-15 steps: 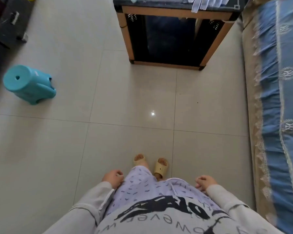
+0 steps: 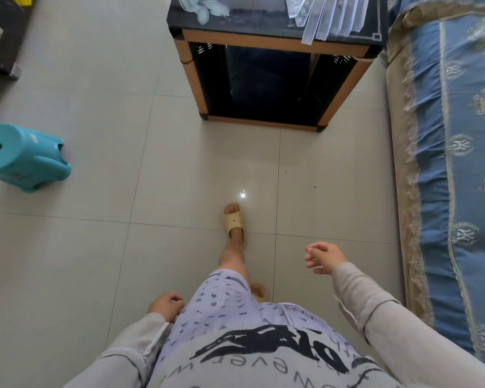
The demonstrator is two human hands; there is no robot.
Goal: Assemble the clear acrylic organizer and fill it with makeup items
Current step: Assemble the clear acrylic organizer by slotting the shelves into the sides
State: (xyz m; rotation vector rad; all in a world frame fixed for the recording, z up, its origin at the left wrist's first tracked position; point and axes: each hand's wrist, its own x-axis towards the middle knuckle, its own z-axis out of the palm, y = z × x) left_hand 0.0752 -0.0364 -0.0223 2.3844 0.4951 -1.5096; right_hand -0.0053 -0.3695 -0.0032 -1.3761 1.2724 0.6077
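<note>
Several clear acrylic panels lie fanned on the black glass top of a small wood-framed table at the top of the view, some overhanging its front edge. My left hand hangs by my hip with loosely curled fingers and holds nothing. My right hand is raised in front of me over the floor, fingers relaxed and spread, empty. Both hands are far from the table. No makeup items are visible.
A pale cloth lies on the table's left part. A teal plastic stool lies tipped on the tiled floor at left. A sofa with a blue cover runs along the right. Dark cases stand at top left.
I have stepped forward with one foot and the table has come closer. My right hand swung up and forward from my hip; my left hand stays at my side.
</note>
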